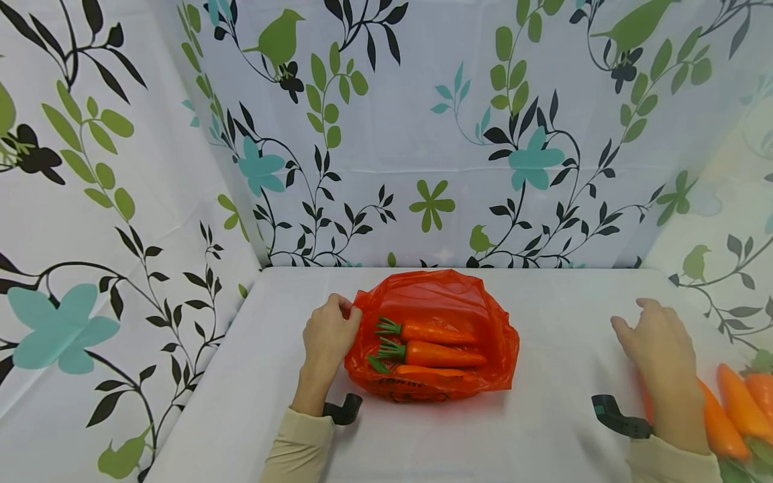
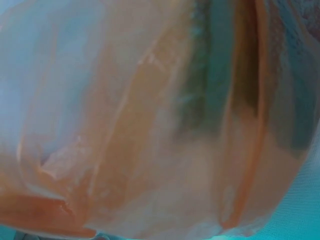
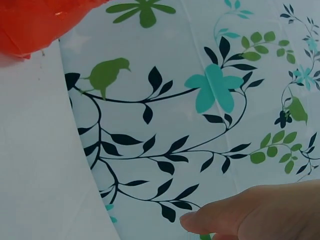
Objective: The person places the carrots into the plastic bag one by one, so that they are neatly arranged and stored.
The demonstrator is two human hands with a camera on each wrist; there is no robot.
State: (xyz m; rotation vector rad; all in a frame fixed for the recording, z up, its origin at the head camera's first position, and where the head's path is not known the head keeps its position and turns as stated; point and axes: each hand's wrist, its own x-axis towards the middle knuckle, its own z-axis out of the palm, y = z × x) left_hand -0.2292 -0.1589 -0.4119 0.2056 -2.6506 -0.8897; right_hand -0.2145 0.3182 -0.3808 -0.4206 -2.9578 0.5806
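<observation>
A red plastic bag (image 1: 441,288) lies on the white table with its mouth spread towards me. Inside it several orange carrots (image 1: 447,353) with green tops lie side by side, tops to the left. My left hand (image 1: 329,335) pinches the bag's left rim between thumb and fingers. The bag's thin film (image 2: 140,150) fills the left wrist view, blurred. Over at the right, my right hand (image 1: 661,349) is raised with loosely bent fingers and holds nothing. Its nearest things are more carrots (image 1: 733,402), partly hidden behind the hand and forearm.
The white table (image 1: 561,315) ends at a back wall of patterned cloth (image 1: 386,134) with leaves, birds and flowers. Similar cloth hangs at the left and right sides. A black wrist mount (image 1: 344,409) sits on each wrist.
</observation>
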